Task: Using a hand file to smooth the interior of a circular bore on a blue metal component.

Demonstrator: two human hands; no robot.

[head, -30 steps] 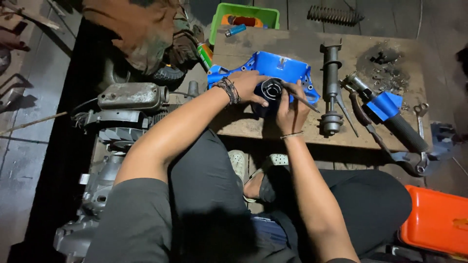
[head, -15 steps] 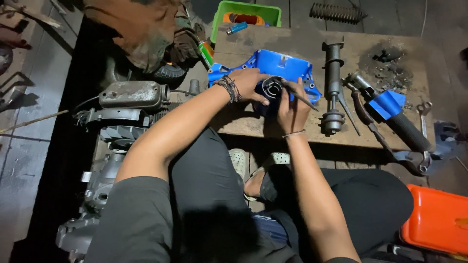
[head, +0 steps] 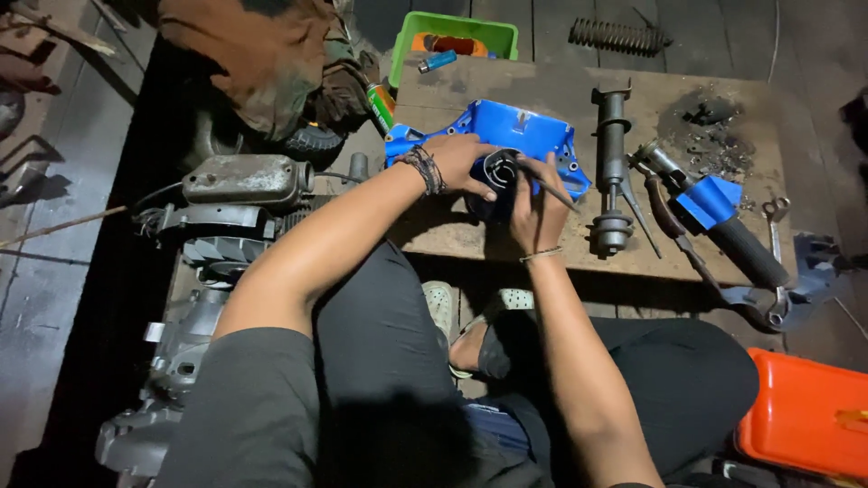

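A dark plank floor [head: 54,298] fills the frame, with one low wooden counter [head: 452,230] at upper centre. Nearest, at lower right, lies one orange case [head: 805,416]; at lower left sits one grey engine block [head: 194,298]. On the counter, the left hand [head: 461,163] is wrapped around one black cylinder [head: 497,181], and the right hand [head: 538,203] pinches one thin dark rod [head: 542,185] against it. The cylinder rests on one blue plastic cover [head: 520,126]. Right of it stand one steel shaft [head: 613,167] and one blue-collared handle [head: 719,217]. Farthest, at the top, are one green bin [head: 452,32] and one coil spring [head: 619,36].
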